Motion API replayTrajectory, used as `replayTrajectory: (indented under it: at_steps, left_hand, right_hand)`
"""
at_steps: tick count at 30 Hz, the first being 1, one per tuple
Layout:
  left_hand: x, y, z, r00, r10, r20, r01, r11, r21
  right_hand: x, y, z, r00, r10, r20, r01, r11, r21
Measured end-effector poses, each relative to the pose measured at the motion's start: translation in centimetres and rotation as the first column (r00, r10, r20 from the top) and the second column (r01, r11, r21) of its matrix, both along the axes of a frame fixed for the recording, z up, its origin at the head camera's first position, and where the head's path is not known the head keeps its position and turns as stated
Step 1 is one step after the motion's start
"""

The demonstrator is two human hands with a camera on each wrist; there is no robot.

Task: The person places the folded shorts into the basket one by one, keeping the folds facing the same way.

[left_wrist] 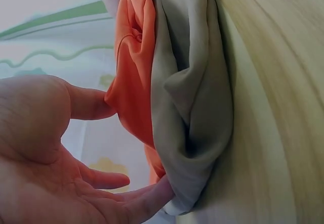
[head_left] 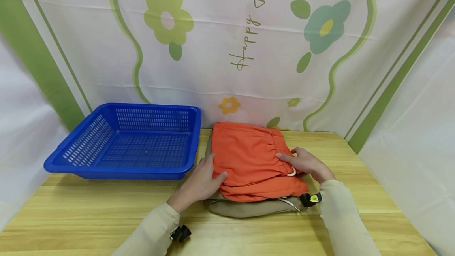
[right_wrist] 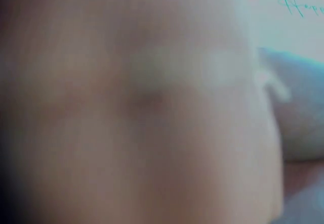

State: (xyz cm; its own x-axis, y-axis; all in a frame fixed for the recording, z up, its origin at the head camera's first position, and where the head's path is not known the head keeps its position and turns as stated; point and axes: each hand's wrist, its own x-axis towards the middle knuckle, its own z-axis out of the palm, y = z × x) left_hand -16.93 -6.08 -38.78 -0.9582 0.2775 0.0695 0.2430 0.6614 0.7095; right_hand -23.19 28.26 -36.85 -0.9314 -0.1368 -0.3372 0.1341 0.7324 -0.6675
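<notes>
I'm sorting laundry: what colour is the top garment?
The top garment is orange-red, best seen in the head view.

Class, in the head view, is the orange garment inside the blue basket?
No, the orange garment lies on the khaki garment, beside the blue basket.

A small curtained booth here, home or studio impossible to tell! Flower-printed cloth [head_left: 206, 74] hangs across the back, white sheets [head_left: 416, 137] flank both sides, enclosing a wood-grain tabletop [head_left: 96, 216].
</notes>
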Motion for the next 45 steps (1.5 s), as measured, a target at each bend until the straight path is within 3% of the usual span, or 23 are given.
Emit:
replayTrajectory:
  at_steps: [8, 12, 17, 24, 33, 45]
  left_hand:
    - [-0.8, -0.3, -0.4, 0.999, -0.026, 0.047, 0.020, 0.991, 0.129]
    - [-0.9, -0.1, -0.6, 0.993, -0.005, 0.121, -0.024, 0.972, 0.232]
    - [-0.9, 0.3, -0.9, 0.975, 0.021, 0.223, -0.104, 0.924, 0.367]
    - [-0.8, 0.6, -1.2, 0.960, -0.005, 0.279, -0.132, 0.872, 0.470]
    - [-1.0, 0.6, -1.6, 0.915, -0.126, 0.383, -0.158, 0.760, 0.630]
    - [-0.9, 0.6, -1.9, 0.905, -0.131, 0.405, -0.167, 0.765, 0.622]
  right_hand:
    - [-0.2, 0.2, -0.3, 1.000, -0.009, -0.003, 0.009, 1.000, 0.012]
    - [-0.2, 0.2, -0.3, 1.000, -0.021, -0.005, 0.021, 1.000, 0.018]
    - [-0.2, 0.1, -0.3, 0.999, -0.039, -0.004, 0.039, 0.999, -0.037]
    - [-0.1, 0.1, -0.1, 0.999, -0.034, -0.013, 0.034, 0.999, -0.040]
    - [-0.1, 0.1, -0.2, 0.998, -0.057, -0.004, 0.057, 0.995, -0.079]
    - [-0.4, 0.2, -0.3, 0.993, -0.109, 0.052, 0.117, 0.975, -0.187]
